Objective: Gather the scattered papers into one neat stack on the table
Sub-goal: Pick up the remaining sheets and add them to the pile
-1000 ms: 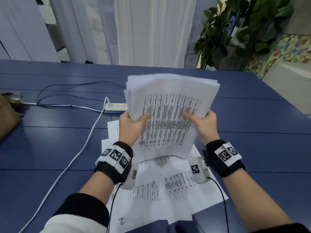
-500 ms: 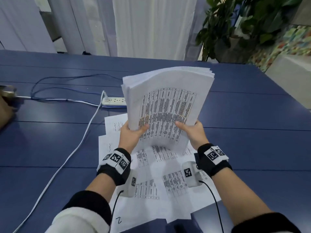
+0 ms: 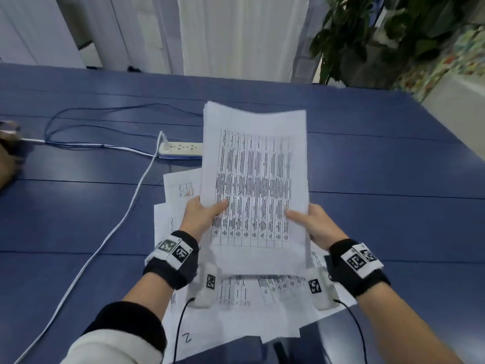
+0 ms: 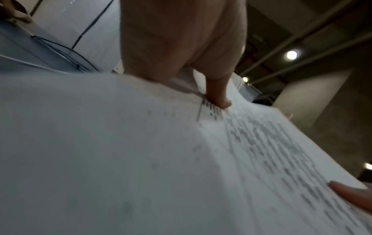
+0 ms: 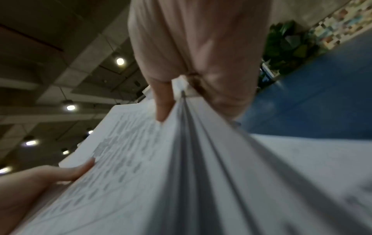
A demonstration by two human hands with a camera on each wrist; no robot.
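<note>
A thick bundle of printed papers (image 3: 256,179) stands nearly upright above the table, its printed table facing me. My left hand (image 3: 200,215) grips its left edge, thumb on the front sheet. My right hand (image 3: 313,223) grips the right edge the same way. In the left wrist view the left thumb (image 4: 218,95) presses on the bundle (image 4: 141,159). In the right wrist view the bundle's edge (image 5: 193,159) runs between thumb and fingers of the right hand (image 5: 181,89). Several loose sheets (image 3: 236,311) lie overlapped on the blue table (image 3: 78,219) beneath the hands.
A white power strip (image 3: 181,148) lies left of the bundle's top, with a white cable (image 3: 105,237) running toward the near left edge and a blue cable (image 3: 78,111) looping behind. A brown object (image 3: 6,153) sits at far left. A potted plant (image 3: 380,35) stands beyond the table's far right.
The bundle has turned from tilted right to nearly straight and upright, and its sheets look more squared. Both hands have shifted slightly while keeping hold of its sides.
</note>
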